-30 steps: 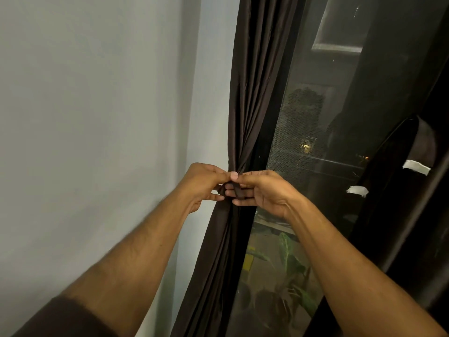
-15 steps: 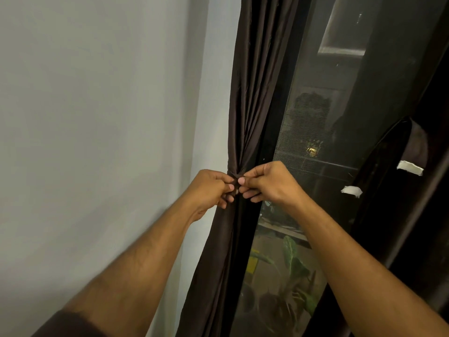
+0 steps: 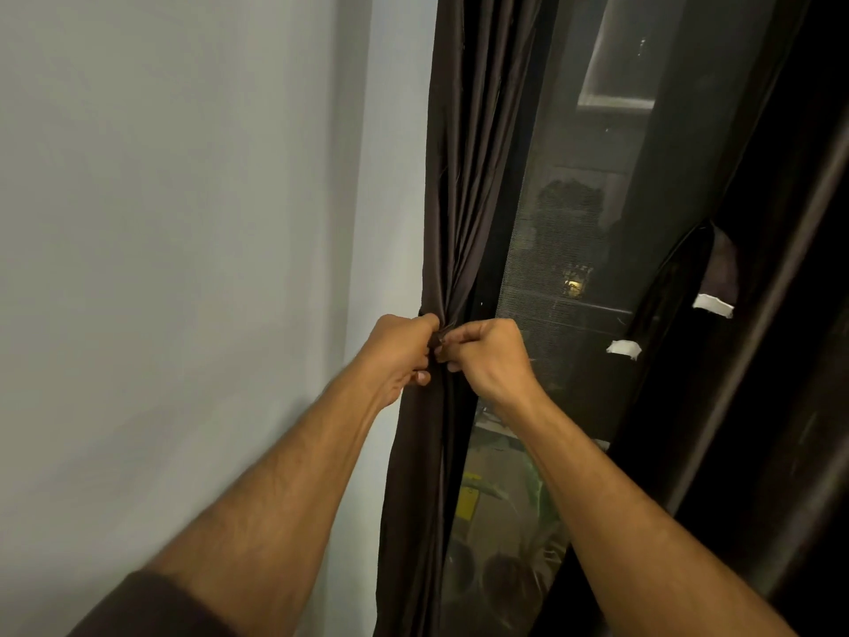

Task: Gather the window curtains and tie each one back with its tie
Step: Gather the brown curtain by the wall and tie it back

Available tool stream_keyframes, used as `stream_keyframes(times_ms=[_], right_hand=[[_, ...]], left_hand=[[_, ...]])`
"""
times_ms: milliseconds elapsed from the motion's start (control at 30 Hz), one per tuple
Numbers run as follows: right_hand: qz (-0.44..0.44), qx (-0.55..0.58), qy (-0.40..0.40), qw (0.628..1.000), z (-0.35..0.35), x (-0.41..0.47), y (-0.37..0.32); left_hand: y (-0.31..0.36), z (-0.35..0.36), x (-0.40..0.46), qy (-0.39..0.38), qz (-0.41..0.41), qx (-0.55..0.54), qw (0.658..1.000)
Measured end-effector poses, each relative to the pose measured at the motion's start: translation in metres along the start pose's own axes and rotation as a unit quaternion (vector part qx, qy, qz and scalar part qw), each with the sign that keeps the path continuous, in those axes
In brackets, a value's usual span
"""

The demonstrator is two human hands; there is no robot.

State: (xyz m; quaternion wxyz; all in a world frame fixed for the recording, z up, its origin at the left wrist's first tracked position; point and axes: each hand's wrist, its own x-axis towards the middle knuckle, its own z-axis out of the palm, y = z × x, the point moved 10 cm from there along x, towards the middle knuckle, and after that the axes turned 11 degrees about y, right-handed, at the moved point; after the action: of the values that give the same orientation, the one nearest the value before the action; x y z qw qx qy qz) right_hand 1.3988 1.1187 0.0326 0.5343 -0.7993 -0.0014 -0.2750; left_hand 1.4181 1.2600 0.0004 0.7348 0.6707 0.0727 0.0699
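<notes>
Dim indoor light, wide-angle edge distortion

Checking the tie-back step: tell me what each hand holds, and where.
Both hands pinch the tie at the curtain's gathered waist. The left hand grips it from the wall side, the right hand from the window side. The tie itself is mostly hidden by fingers.

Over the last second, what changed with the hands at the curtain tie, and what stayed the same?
The right hand went from flat fingers laid across the tie to a curled pinch. The left hand closed tighter too, so both fists now meet knuckle to knuckle at the tie. Neither let go. The dark curtain stays bunched at the same spot beside the wall.
</notes>
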Motion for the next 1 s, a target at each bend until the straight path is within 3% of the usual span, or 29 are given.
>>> stream_keyframes(times_ms=[167,400,567,700,867,1000], right_hand=[[0.068,0.117,0.041,0.990,-0.005,-0.005,0.015],[0.219,0.271,0.013,0.937,0.018,-0.006,0.026],[0.264,0.361,-0.043,0.893,0.043,-0.017,0.026],[0.213,0.315,0.000,0.925,0.029,-0.010,0.023],[0.080,0.107,0.026,0.991,0.011,0.001,0.005],[0.009,-0.020,0.030,0.999,0.006,0.010,-0.005]], left_hand=[[-0.001,-0.010,0.003,-0.022,0.000,-0.016,1.000],[-0.008,-0.013,0.002,-0.079,-0.009,-0.028,0.996],[-0.018,-0.015,0.006,-0.063,-0.032,-0.128,0.989],[-0.019,-0.022,0.013,-0.027,-0.003,-0.144,0.989],[-0.009,-0.035,0.020,-0.020,0.034,-0.104,0.994],[-0.007,-0.039,0.025,-0.041,0.043,-0.071,0.996]])
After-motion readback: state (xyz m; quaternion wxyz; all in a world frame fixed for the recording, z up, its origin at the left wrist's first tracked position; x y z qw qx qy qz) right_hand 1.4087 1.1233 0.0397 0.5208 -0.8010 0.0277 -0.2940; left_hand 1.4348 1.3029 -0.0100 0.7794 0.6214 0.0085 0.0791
